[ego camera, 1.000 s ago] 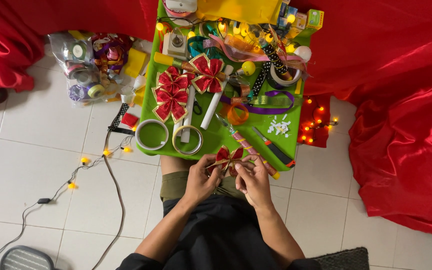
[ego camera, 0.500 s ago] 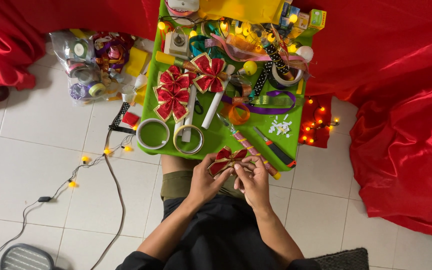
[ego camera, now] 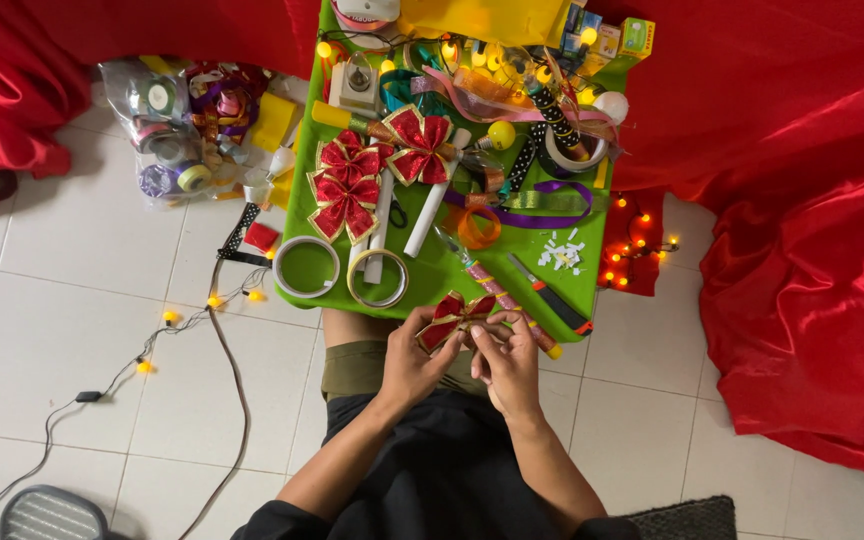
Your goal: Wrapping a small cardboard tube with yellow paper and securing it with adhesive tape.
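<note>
Red cloth: satin drapes cover the floor at the top and right, with another heap at the far left.
Floor: pale tiles, crossed by a cable with small lit yellow bulbs.
Desk: a small bright green desk stands just ahead of the person's knees, crowded with craft supplies.
Finished bows: three red bows with gold edging lie together on the left half of the desk.
Tape rolls: two rings lie flat side by side near the front edge of the desk.
Left hand: raised at the near edge of the desk, its fingers closed on the left loop of the bow.
Right hand: just beside the left one, its fingers pinched at the middle of the bow and its right loop.
Bow: a small red bow with gold trim is held between both hands, above the fingertips and over the front edge of the desk, its loops spreading left and right.
Craft knife: lies on the desk to the right of the hands, apart from them.
</note>
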